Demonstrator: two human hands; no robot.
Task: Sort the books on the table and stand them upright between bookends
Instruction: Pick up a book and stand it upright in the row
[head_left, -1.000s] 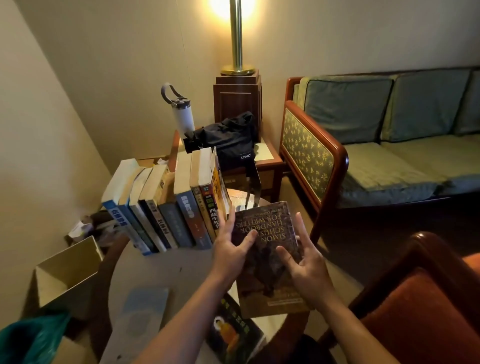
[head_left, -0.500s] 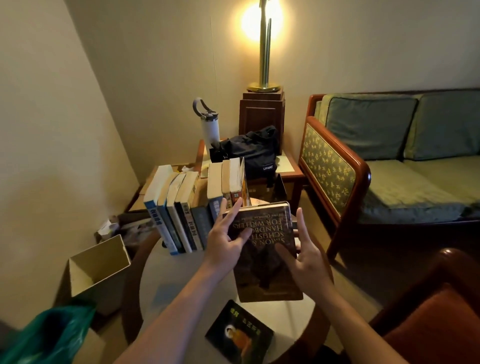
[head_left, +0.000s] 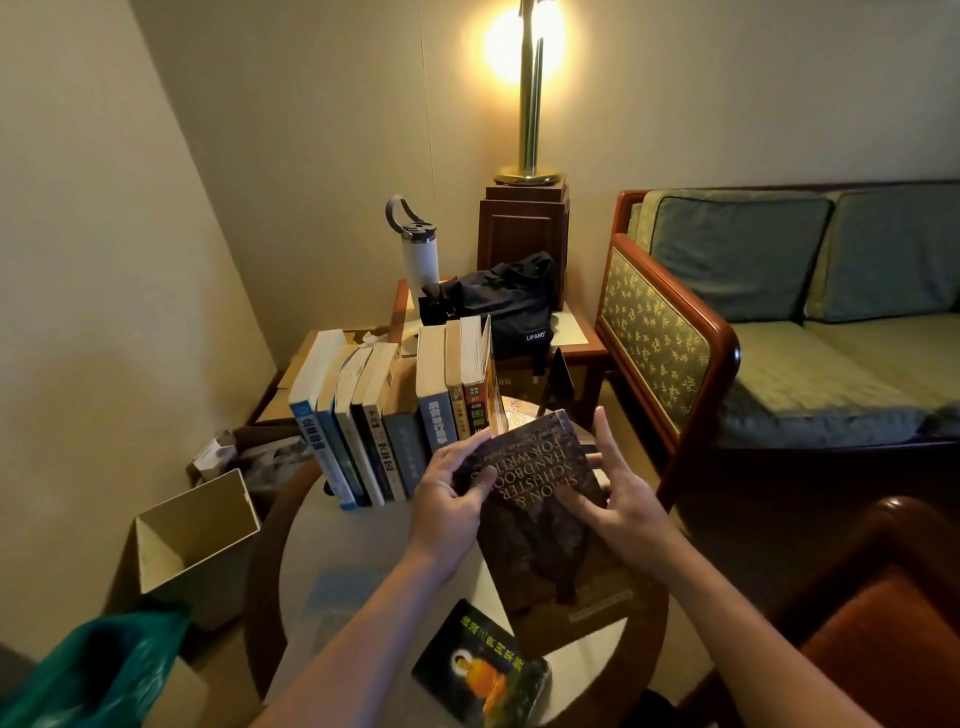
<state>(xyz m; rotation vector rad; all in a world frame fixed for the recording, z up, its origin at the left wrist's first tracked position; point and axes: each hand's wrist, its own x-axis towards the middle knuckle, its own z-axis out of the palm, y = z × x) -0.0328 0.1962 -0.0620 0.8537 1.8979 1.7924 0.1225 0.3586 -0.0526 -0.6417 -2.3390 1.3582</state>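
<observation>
Left hand (head_left: 448, 503) at left handbook (head_left: 540, 553) edge

upright books (head_left: 405, 415) 9 | loose books (head_left: 540, 545) 2 | hands (head_left: 447, 504) 2 | bookend (head_left: 558, 384) 1

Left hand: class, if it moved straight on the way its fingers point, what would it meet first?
Probably the rightmost upright book in the row, just beyond the left hand, which holds the handbook; depth is uncertain.

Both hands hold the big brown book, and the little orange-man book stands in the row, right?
No. The head view shows the little book lying flat on the table; the left hand and right hand do hold the brown book.
</observation>
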